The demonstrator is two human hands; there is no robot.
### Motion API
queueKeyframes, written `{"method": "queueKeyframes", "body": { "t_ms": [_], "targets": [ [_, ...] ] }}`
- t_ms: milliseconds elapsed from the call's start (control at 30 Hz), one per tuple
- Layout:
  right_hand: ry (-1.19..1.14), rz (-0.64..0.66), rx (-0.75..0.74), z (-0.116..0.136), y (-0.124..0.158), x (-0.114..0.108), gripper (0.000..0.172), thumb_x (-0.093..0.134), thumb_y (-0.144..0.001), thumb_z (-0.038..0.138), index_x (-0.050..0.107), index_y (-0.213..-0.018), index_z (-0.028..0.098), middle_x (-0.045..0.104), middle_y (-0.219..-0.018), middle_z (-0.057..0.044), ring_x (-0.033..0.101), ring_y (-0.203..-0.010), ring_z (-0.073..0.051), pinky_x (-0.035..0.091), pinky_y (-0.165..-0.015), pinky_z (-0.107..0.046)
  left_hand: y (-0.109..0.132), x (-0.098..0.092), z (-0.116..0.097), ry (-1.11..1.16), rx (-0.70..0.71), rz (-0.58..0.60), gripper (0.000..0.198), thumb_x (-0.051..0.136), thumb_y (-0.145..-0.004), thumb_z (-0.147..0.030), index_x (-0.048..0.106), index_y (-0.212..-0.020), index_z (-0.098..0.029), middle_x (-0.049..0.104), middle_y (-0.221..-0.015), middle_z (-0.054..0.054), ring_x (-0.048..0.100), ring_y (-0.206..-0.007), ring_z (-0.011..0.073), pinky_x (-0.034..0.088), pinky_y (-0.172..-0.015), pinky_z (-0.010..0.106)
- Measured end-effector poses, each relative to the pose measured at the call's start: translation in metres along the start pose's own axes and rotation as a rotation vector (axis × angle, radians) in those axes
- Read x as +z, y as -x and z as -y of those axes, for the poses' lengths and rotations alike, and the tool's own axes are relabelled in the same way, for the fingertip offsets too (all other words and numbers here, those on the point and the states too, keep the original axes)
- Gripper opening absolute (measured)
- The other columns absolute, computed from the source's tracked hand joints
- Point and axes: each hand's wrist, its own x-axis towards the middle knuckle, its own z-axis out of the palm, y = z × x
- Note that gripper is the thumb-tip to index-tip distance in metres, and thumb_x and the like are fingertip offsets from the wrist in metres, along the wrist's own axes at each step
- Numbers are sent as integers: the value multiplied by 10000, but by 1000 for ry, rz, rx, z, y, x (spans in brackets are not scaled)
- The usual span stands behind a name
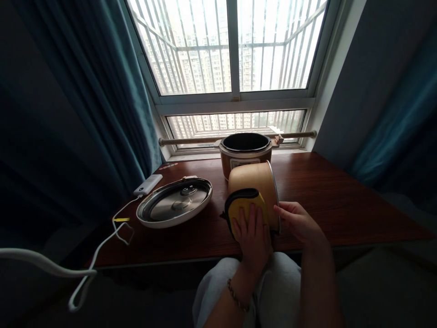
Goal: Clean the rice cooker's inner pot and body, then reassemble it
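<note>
Wiping is under way, as I judge it: my left hand [251,233] lies flat, fingers spread, pressing a yellow cloth [244,202] on the outer wall of the inner pot [251,180]. The pot lies on its side at the near edge of the table [341,200]. My right hand [297,223] is curled on its rim, holding it steady. The cooker body [244,157] behind stands without its pot, and the lid [175,202] lies apart, untouched.

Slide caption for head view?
Left hand presses yellow cloth on tipped inner pot, right hand at its rim; cooker base behind, lid beside.
</note>
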Motion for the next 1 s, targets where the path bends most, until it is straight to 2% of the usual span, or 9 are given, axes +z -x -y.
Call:
{"method": "queueKeyframes", "body": {
  "t_ms": [133, 233, 367, 467, 533, 700, 867, 1000],
  "targets": [
    [-25, -8, -28, -1, -3, 13, 245, 702, -696, 342, 712, -882, 183, 682, -788, -23, 616, -714, -128, 469, -656, -207, 5, 1, -9, -5, 90, -2, 505, 431, -844, -162, 383, -1347, -157, 489, -1325, 80, 107, -1373, 247, 21, -1104, 489],
    [-82, -64, -6, 0, -2, 17, 259, 702, -691, 368, 709, -866, 178, 685, -766, -29, 626, -681, -139, 474, -591, -210, 2, -2, 2, 19, 58, 9, 530, 443, -844, -175, 348, -1366, -178, 459, -1352, 76, 98, -1375, 245, 16, -1102, 494],
    [-131, -145, 16, 2, -3, 22, 298, 702, -681, 401, 699, -853, 157, 688, -738, -44, 635, -630, -162, 477, -508, -228, -5, -7, 23, 178, -200, -42, 558, 382, -878, -181, 222, -1413, -168, 283, -1455, 102, 85, -1375, 257, 72, -1096, 512],
    [-140, -194, -9, 2, -5, 25, 353, 706, -668, 423, 692, -883, 144, 693, -757, -59, 647, -654, -185, 495, -513, -248, -9, -7, 32, 401, -379, -106, 530, 301, -919, -214, 149, -1427, -210, 187, -1491, 79, 136, -1371, 197, 129, -1116, 425],
    [-132, -211, -36, 2, -5, 25, 379, 708, -665, 424, 687, -922, 147, 696, -780, -62, 651, -682, -192, 504, -538, -256, -10, -7, 33, 502, -428, -109, 522, 287, -930, -241, 130, -1427, -241, 163, -1499, 54, 144, -1369, 165, 140, -1122, 371],
    [-48, -88, -13, 3, 0, 16, 399, 745, -628, 380, 689, -959, 162, 698, -865, -55, 644, -759, -186, 504, -675, -273, -10, -4, 34, 473, -399, -111, 530, 290, -928, -239, 116, -1428, -252, 154, -1501, 55, 146, -1369, 174, 153, -1120, 376],
    [-23, -81, 16, 3, 3, 11, 372, 710, -659, 426, 702, -914, 155, 693, -794, -50, 633, -680, -163, 489, -604, -247, -6, -3, 30, 305, -260, -71, 580, 328, -899, -170, 108, -1434, -202, 121, -1503, 97, 84, -1376, 250, 115, -1104, 496],
    [-27, -115, -4, 3, 2, 10, 323, 710, -671, 394, 704, -899, 166, 687, -767, -35, 613, -625, -136, 474, -565, -222, 0, -3, 19, 217, -138, -27, 612, 391, -864, -144, 152, -1427, -147, 192, -1482, 134, 32, -1373, 298, 108, -1076, 568]
  ]
}}
